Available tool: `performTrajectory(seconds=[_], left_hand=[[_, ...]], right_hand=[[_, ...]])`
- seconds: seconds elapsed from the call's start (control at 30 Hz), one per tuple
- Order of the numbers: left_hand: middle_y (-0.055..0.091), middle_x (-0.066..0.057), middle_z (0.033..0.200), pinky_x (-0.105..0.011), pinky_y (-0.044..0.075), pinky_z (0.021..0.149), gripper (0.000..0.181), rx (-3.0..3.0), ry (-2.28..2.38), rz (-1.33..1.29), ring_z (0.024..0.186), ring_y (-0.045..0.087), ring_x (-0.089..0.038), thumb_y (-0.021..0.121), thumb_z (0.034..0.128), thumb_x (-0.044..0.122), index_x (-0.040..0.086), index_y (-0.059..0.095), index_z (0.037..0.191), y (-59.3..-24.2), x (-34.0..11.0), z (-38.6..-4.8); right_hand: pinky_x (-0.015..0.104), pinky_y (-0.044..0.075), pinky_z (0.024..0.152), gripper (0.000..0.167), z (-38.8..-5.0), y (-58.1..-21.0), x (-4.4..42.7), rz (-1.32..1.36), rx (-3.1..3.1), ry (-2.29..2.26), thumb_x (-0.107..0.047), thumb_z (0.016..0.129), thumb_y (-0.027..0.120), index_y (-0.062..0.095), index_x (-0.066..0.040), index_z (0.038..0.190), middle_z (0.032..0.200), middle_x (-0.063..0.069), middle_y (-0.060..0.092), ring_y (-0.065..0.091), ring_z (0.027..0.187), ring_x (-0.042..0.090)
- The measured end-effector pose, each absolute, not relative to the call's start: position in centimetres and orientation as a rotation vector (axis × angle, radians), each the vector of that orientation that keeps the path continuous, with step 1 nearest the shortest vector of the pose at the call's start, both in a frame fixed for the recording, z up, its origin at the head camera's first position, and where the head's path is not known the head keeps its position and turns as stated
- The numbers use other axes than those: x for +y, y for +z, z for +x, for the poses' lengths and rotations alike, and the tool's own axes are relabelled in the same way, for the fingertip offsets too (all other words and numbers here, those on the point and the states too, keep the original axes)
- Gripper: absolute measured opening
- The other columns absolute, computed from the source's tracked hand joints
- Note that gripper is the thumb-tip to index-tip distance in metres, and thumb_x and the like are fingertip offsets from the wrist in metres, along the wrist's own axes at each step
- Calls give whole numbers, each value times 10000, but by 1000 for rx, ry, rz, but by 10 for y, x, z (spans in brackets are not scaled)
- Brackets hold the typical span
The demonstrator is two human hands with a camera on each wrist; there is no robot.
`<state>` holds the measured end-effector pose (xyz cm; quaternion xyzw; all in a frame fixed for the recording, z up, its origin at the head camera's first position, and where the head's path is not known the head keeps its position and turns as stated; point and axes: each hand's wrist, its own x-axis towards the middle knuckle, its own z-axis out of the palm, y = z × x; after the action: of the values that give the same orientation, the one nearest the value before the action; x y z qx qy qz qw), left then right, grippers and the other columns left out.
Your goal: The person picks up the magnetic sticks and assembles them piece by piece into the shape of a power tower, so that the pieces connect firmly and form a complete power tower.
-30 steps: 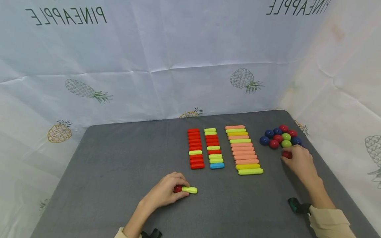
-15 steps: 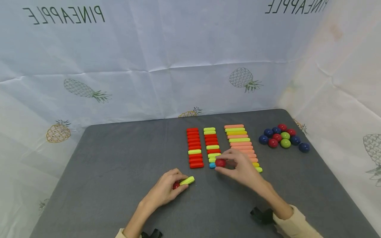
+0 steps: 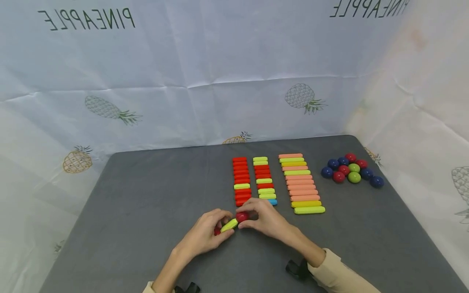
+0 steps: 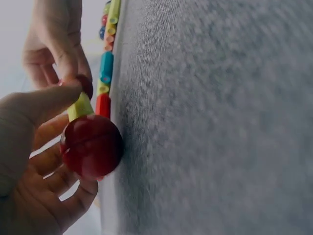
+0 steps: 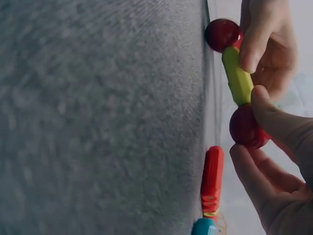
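My left hand (image 3: 201, 236) grips a short yellow-green rod (image 3: 229, 225) between thumb and fingers. On the rod's near end sits a red ball (image 4: 92, 147), large in the left wrist view. My right hand (image 3: 269, 219) pinches a second red ball (image 5: 247, 126) between thumb and fingertips. This ball touches the rod's other end in the right wrist view, so ball, rod and ball form one line. Both hands are close together, low over the grey table (image 3: 154, 195).
Behind the hands lie a column of short, mostly red rods (image 3: 242, 176), another of mixed short rods (image 3: 262, 176) and one of longer orange, yellow and green rods (image 3: 301, 182). Blue, red and green balls (image 3: 343, 170) cluster at the right. A white pineapple-print cloth (image 3: 205, 114) surrounds the table.
My right hand has carried a red ball from the cluster leftward to the rod's free end. My left hand has stayed in place while the rod's free end has turned away from me.
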<state>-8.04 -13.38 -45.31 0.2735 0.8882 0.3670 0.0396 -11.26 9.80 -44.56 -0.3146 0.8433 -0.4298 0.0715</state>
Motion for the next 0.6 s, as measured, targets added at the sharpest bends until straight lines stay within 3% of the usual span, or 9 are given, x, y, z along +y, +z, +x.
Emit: performTrajectory(seconds=[0.17,0.4,0.6], left_hand=[[709,-3,931,-165,464,580,494,2665,1138,813,622,497,36,793,896,165,61,605,1341,-455,-131,-85],[662,-3,793,-174,418,473,491,2764,1120,647,473,413,53,773,859,58,-22,605,1313,-459,-133,-86],[527,52,606,-177,373,423,335,2828,1162,549,404,341,66,757,862,75,21,644,1173,-460,-135,-88]], right_hand=[[253,600,862,418,-116,-446,96,-927,2462,-1365,-158,842,836,723,-22,1221,1138,103,749,724,996,209],[284,579,772,239,-130,-444,95,-1049,2958,-972,-111,840,833,797,-50,1068,954,49,713,646,834,179],[306,545,774,179,-132,-449,91,-1086,3047,-644,-80,837,830,797,-53,1011,919,50,663,580,818,195]])
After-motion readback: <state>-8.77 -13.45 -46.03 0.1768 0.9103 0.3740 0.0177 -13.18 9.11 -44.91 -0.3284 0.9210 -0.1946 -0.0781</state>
